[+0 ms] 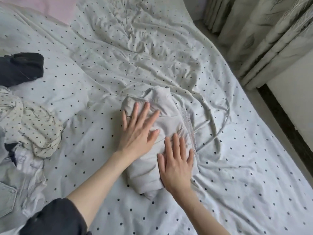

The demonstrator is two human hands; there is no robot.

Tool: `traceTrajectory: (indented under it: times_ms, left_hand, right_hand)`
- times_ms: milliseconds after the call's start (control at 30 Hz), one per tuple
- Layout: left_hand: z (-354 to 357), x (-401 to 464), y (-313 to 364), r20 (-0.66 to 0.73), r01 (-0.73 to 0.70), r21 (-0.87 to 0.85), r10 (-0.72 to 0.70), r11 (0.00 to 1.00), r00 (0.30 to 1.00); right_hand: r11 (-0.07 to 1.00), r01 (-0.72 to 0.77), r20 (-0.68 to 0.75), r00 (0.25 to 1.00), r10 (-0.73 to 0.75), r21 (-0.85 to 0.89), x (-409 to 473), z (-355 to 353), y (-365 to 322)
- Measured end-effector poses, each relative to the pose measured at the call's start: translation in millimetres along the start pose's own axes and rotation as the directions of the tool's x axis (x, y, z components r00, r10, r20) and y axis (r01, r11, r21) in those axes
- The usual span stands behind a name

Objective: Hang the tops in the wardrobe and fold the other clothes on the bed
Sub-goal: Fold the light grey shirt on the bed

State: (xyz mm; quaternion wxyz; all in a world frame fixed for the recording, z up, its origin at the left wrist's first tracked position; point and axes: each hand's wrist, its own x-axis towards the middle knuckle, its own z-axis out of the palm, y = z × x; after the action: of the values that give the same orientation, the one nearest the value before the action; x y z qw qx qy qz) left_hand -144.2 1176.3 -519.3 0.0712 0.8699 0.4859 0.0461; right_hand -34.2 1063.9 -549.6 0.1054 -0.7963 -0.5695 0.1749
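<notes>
Hands first, from the head view: we have both flat on a folded grey garment [162,143] lying mid-bed on the dotted sheet [237,192]. Our left hand [138,131] presses the far part of the bundle, fingers straight and spread, pointing away from us toward the crumpled top edge. Our right hand [176,165] presses the near part, fingers likewise straight, gripping nothing. The two hands sit just beside each other, the left farther from us and the right nearer.

The bundle's long axis runs from near us up and slightly left. Its elastic waistband [188,126] lies along the right edge, just beyond our right fingertips, and a loose drawstring [221,131] loops out onto the sheet to the right. We judge these are trousers or shorts, nearly folded, with only smoothing or tucking in the cord left; the right hand is closer to that cord.

No containers show here. At the left edge waits a pile: a dark garment [23,68], a cream dotted piece [33,126], denim [6,195] and white cloth [32,167] below it. Curtains [264,36] hang at the upper right; the wardrobe is out of view.
</notes>
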Motion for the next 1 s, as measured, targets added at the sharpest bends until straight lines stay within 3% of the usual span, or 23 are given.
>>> traceTrajectory:
  times_ms: [67, 233, 367, 467, 600, 667, 733, 800, 900, 933, 967, 1000]
  left_hand:
    - [19, 4, 2, 0.068, -0.038, 0.118, 0.03, 0.992, 0.997]
    - [59, 15, -1, 0.235, -0.002, 0.328, -0.079, 0.945, 0.969]
    - [71, 24, -2, 0.287, 0.019, 0.34, -0.122, 0.94, 0.95]
    - [61, 23, -3, 0.296, 0.004, 0.285, -0.092, 0.958, 0.951]
    - [38, -5, -3, 0.097, -0.003, 0.061, -0.003, 0.998, 0.995]
    - [35, -23, -3, 0.026, 0.028, -0.038, -0.027, 0.999, 0.999]
    - [31, -32, -7, -0.037, 0.11, -0.226, -0.122, 0.968, 0.992]
    - [24, -37, -13, -0.111, 0.154, -0.403, -0.216, 0.902, 0.97]
    - [15, -39, -21, -0.122, 0.324, -0.55, -0.458, 0.77, 0.881]
    - [12, -39, -24, -0.029, 0.435, -0.639, -0.586, 0.634, 0.81]
    - [8, -38, -27, 0.136, 0.536, -0.732, -0.682, 0.42, 0.719]
    - [4, -37, -28, 0.338, 0.601, -0.779, -0.687, 0.179, 0.643]
  right_hand:
    - [0.997, 0.024, -0.018, 1.0, -0.025, -0.067, -9, 17, 8]
    - [0.986, 0.024, 0.043, 0.999, -0.017, -0.162, -2, 41, 13]
    - [0.985, 0.024, 0.099, 0.995, -0.007, -0.174, 4, 41, 12]
    - [0.991, 0.072, 0.051, 0.996, -0.067, -0.11, 6, 22, 19]
    - [0.993, 0.092, -0.123, 0.989, -0.082, 0.077, 20, -9, 34]
    - [0.992, -0.012, -0.182, 0.983, 0.035, 0.128, 34, -17, 38]
    - [0.941, -0.202, -0.085, 0.969, 0.232, 0.272, 53, -24, 41]
    - [0.854, -0.375, 0.109, 0.926, 0.361, 0.361, 71, -31, 47]
    - [0.711, -0.513, 0.393, 0.851, 0.348, 0.481, 96, -46, 56]
    - [0.659, -0.556, 0.463, 0.82, 0.336, 0.507, 102, -53, 59]
    - [0.616, -0.599, 0.52, 0.787, 0.333, 0.512, 107, -58, 61]
    - [0.588, -0.636, 0.564, 0.754, 0.337, 0.5, 110, -62, 63]
